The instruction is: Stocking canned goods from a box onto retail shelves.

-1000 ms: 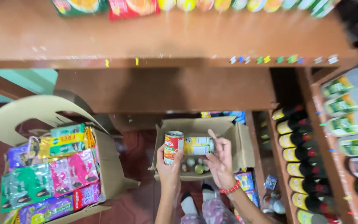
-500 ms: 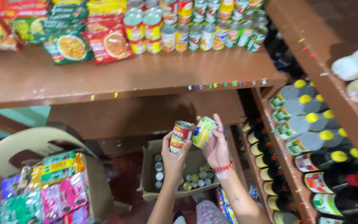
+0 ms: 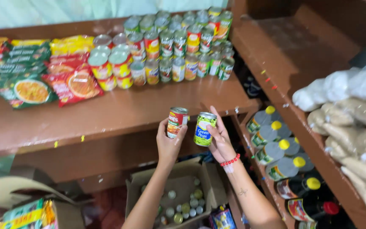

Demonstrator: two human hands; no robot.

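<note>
My left hand (image 3: 169,144) holds a red-labelled can (image 3: 176,121) upright. My right hand (image 3: 220,139), with a red bead bracelet at the wrist, holds a green and yellow can (image 3: 204,128) beside it. Both cans are raised in front of the edge of a brown wooden shelf (image 3: 119,110). Below my arms an open cardboard box (image 3: 200,174) holds several more cans seen from the top. Rows of stacked cans (image 3: 170,46) stand at the back of the shelf.
Noodle packets (image 3: 34,72) lie at the shelf's left. Bottles with yellow caps (image 3: 276,144) lie on a lower rack at right. White and tan bags (image 3: 352,114) fill the right shelf. A box of colourful sachets (image 3: 26,214) sits at bottom left.
Both hands have lifted the two cans from over the box up to the shelf edge. The view has tilted upward, showing the shelf top with its cans and packets.
</note>
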